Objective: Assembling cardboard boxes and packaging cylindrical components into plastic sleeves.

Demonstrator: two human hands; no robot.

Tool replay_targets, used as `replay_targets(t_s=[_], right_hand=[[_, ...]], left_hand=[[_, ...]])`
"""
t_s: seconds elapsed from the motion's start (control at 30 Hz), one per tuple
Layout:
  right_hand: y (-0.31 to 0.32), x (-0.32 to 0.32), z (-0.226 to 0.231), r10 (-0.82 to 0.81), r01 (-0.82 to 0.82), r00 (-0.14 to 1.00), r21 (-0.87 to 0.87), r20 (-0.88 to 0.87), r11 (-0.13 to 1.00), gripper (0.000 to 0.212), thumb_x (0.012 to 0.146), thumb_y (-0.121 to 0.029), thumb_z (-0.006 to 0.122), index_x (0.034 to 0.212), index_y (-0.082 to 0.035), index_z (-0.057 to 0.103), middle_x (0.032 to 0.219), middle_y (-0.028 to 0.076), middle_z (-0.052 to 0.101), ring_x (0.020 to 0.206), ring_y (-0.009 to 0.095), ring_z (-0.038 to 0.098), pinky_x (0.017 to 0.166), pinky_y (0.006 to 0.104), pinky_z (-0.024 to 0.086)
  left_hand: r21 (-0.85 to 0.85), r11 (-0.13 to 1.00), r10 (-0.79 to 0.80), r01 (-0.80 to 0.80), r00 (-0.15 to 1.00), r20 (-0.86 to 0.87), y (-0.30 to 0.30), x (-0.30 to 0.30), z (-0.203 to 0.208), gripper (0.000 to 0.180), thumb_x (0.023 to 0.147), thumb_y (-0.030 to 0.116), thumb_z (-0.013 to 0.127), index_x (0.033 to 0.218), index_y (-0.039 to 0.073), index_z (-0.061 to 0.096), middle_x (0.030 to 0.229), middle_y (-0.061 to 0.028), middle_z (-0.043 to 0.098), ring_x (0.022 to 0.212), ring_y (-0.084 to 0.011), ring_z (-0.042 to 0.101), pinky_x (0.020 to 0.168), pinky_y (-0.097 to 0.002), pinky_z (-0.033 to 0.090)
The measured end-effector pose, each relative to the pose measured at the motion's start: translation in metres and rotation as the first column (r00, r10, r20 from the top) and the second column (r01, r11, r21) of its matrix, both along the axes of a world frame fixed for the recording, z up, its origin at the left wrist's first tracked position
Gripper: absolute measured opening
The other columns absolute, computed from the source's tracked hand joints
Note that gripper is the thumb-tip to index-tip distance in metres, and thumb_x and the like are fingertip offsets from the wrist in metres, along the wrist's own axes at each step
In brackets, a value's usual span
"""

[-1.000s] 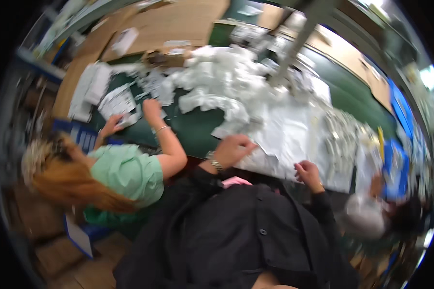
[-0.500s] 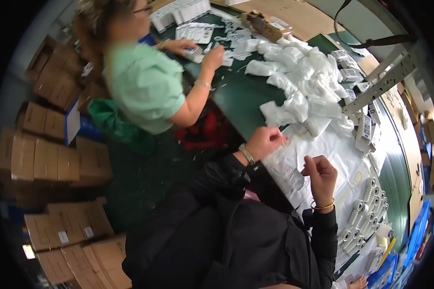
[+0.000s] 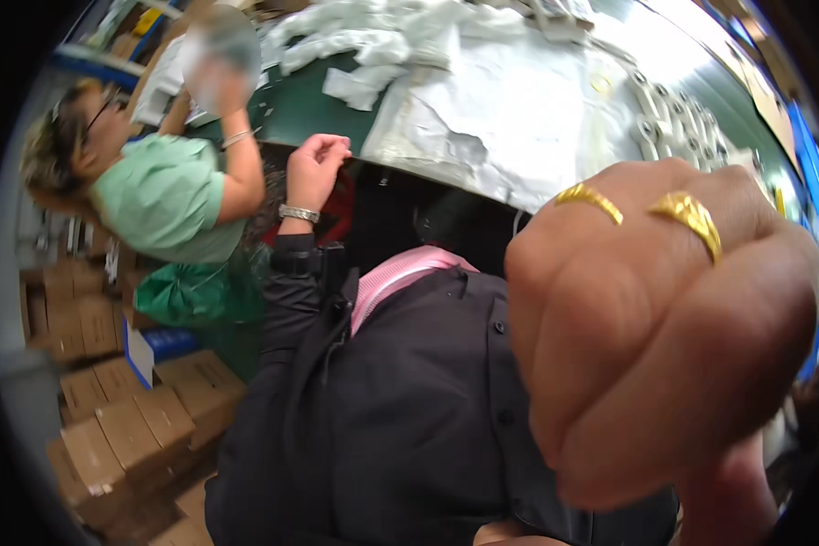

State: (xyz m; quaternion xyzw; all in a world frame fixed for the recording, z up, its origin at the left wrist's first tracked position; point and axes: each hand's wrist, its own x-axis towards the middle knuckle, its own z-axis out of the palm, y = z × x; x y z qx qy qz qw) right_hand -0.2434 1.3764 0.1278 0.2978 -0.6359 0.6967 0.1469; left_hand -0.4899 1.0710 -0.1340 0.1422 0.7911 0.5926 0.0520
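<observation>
White plastic sheet (image 3: 510, 118) lies crumpled on the green tabletop (image 3: 300, 109), just beyond the edge where you stand. Your left hand (image 3: 317, 168) hovers at that edge near the sheet's left corner — fingers curled loosely together, holding nothing that shows. Your right hand (image 3: 664, 318) is raised close to the camera, fingers folded into a fist; two gold rings (image 3: 642, 207) sit on it, and whether anything is inside the fist you cannot tell. Loose white bags (image 3: 373, 41) are heaped on the tabletop past the sheet. At your left — a co-worker in a green top (image 3: 168, 196), hands up at the tabletop. Cardboard boxes (image 3: 127, 428) are stacked on the floor, lower left.
</observation>
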Motion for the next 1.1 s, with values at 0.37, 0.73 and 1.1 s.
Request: replay_targets(t_s=[0.37,0.73,1.1], right_hand=[[-0.011,-0.018,-0.046,0.046,-0.098,0.978,-0.255,-0.203,0.962,0.034,0.096,-0.025,0.069,0.07,-0.004,0.065,0.066,0.006,0.066,0.054,0.015,0.059,0.045,0.0283,0.04],[0.04,-0.155,-0.182,-0.693,0.51,0.687,0.824,-0.218,0.246,0.022,0.092,-0.025,0.072,0.079,-0.007,0.07,0.066,0.007,0.068,0.056,0.021,0.064,0.055,0.0341,0.048],[0.079,-0.153,-0.228,-0.904,0.588,0.389,0.708,0.176,0.391,0.026,0.09,-0.026,0.075,0.081,-0.002,0.071,0.065,0.005,0.069,0.055,0.013,0.065,0.053,0.0284,0.049]], left_hand=[[-0.521,0.839,-0.213,-0.155,0.788,-0.578,0.067,-0.096,-0.001,0.03,0.087,0.031,0.076,0.11,0.012,0.072,0.12,-0.0109,0.065,0.114,-0.0286,0.061,0.096,-0.0428,0.049],[-0.704,0.71,-0.65,-0.017,0.369,-0.665,0.156,-0.178,0.03,0.068,0.084,0.05,0.074,0.143,0.022,0.054,0.144,-0.0089,0.05,0.132,-0.032,0.049,0.105,-0.0478,0.041],[-0.774,0.61,-0.643,-0.167,0.467,-0.607,0.175,-0.154,-0.018,0.052,0.095,0.037,0.061,0.145,0.046,0.048,0.162,0.0092,0.033,0.147,-0.0241,0.033,0.113,-0.063,0.018]])
